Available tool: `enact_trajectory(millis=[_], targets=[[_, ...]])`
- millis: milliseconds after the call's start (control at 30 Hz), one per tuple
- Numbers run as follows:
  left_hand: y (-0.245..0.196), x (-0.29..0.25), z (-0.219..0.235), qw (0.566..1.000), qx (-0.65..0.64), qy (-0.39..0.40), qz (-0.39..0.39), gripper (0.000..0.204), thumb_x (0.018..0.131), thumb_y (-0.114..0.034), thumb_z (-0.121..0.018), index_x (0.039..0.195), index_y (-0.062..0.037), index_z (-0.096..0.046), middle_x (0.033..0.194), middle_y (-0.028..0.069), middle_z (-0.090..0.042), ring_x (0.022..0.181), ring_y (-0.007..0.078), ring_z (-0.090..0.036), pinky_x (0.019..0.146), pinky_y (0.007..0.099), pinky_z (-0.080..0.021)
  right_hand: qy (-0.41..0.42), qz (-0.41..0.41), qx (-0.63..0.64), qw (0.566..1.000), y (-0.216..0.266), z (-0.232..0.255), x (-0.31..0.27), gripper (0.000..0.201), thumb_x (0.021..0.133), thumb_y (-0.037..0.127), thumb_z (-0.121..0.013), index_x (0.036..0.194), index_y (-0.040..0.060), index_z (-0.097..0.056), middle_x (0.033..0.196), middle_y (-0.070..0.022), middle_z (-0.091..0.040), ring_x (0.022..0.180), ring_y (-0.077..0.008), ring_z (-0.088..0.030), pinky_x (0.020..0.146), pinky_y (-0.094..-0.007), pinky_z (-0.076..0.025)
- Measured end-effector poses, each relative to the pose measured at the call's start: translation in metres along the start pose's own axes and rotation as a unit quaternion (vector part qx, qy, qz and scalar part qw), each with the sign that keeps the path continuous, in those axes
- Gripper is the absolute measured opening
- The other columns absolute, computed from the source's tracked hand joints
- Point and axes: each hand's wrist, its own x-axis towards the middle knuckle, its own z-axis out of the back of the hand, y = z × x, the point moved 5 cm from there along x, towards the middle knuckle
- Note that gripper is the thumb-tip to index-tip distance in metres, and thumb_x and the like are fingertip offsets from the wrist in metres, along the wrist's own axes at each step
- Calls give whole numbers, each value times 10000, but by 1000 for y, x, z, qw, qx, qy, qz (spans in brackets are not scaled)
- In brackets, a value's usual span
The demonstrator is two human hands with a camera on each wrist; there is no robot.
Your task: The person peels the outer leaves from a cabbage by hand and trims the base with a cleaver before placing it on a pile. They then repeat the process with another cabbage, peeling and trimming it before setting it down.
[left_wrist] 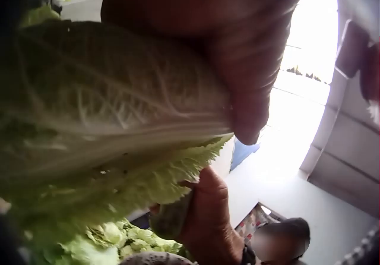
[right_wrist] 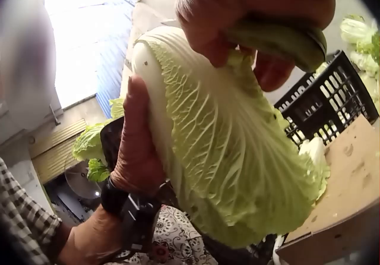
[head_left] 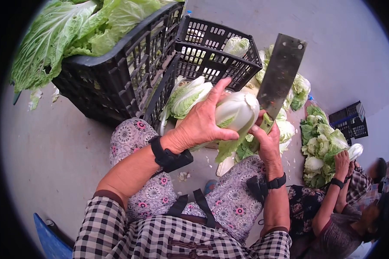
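A napa cabbage [head_left: 237, 113] with a white base lies in the grip of my left hand [head_left: 203, 125], thumb on the near side and fingers over the far side. My right hand [head_left: 267, 140] grips the handle of a wide cleaver [head_left: 282, 71], its blade pointing up and away beside the cabbage base. In the right wrist view, the right hand [right_wrist: 255, 21] holds the green handle [right_wrist: 276, 44] and its fingertips touch an outer leaf of the cabbage [right_wrist: 219, 140]. The left wrist view shows the left thumb against the cabbage [left_wrist: 119, 98].
A tall black crate [head_left: 99, 86] full of leaves stands at the left, with a smaller black crate [head_left: 220, 60] behind. Another cabbage [head_left: 190, 98] lies beyond my left hand. Cabbages are piled [head_left: 322, 146] at the right, near another person [head_left: 337, 220] handling one.
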Motion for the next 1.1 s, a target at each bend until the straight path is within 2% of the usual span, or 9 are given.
enact_trajectory(millis=[67, 167, 367, 433, 467, 567, 600, 767, 1100], targets=[[7, 0, -4, 999, 31, -23, -11, 1059, 551, -385, -832, 1381, -39, -271, 1190, 184, -542, 1117, 294, -529, 977, 358, -393, -3, -15, -27, 1000, -3, 2, -2, 306, 785, 60, -597, 1073, -4, -515, 983, -90, -623, 892, -152, -600, 809, -284, -500], [15, 0, -7, 996, 59, 12, 71, 996, 558, -388, -817, 1342, -19, -325, 1164, 189, -552, 1089, 287, -545, 950, 348, -412, -18, 70, -158, 985, 2, 7, -1, 300, 783, 48, -598, 1067, -7, -518, 924, -75, -623, 882, -141, -598, 805, -281, -496], [22, 2, 3, 990, 59, -10, 130, 898, 585, -362, -789, 1283, 10, -363, 1155, 219, -536, 1060, 306, -557, 925, 351, -431, -100, 104, -103, 984, 7, 13, -4, 374, 782, 52, -665, 1118, 28, -502, 840, -36, -626, 725, -110, -594, 675, -244, -499], [23, 3, 4, 994, 47, -29, 97, 900, 601, -352, -784, 1297, 8, -341, 1151, 217, -538, 1058, 306, -558, 929, 351, -427, -151, 149, -106, 972, 8, 12, -6, 393, 773, 42, -680, 1122, 38, -499, 787, -21, -612, 687, -90, -578, 629, -244, -490], [25, 4, 5, 995, 42, -39, 79, 901, 609, -346, -782, 1304, 7, -331, 1149, 217, -539, 1057, 305, -558, 931, 351, -425, -124, 196, -281, 931, 3, 22, -8, 371, 737, 23, -707, 1063, 52, -534, 733, -27, -603, 624, -96, -567, 582, -257, -465], [36, 7, 4, 996, 81, -21, 26, 833, 653, -291, -763, 1304, 0, -334, 1151, 209, -541, 1057, 303, -560, 928, 349, -426, -98, 348, -388, 848, 25, 7, -14, 291, 711, 2, -705, 963, 65, -574, 685, -36, -580, 577, -137, -564, 549, -270, -443], [37, 6, 5, 996, 90, -19, -4, 749, 696, -255, -739, 1290, -1, -361, 1148, 200, -544, 1053, 298, -562, 917, 345, -433, -140, 359, -404, 830, 28, 4, -15, 249, 674, -31, -695, 875, 77, -596, 670, -37, -570, 572, -175, -565, 543, -270, -435], [52, 4, -6, 961, -238, 49, 129, 417, 819, -142, -617, 1186, 7, -485, 1077, 117, -582, 961, 175, -567, 820, 296, -468, -115, 395, -436, 800, 32, 0, -14, 287, 621, -64, -662, 852, 92, -596, 673, -17, -574, 579, -169, -566, 533, -284, -404], [21, -2, -10, 901, -390, 85, 170, 396, 801, -106, -639, 1164, -4, -520, 1032, 61, -601, 917, 113, -543, 807, 275, -472, -114, 399, -491, 766, 34, -4, -14, 284, 635, -38, -637, 865, 123, -595, 616, 3, -503, 564, -184, -525, 529, -309, -364]])
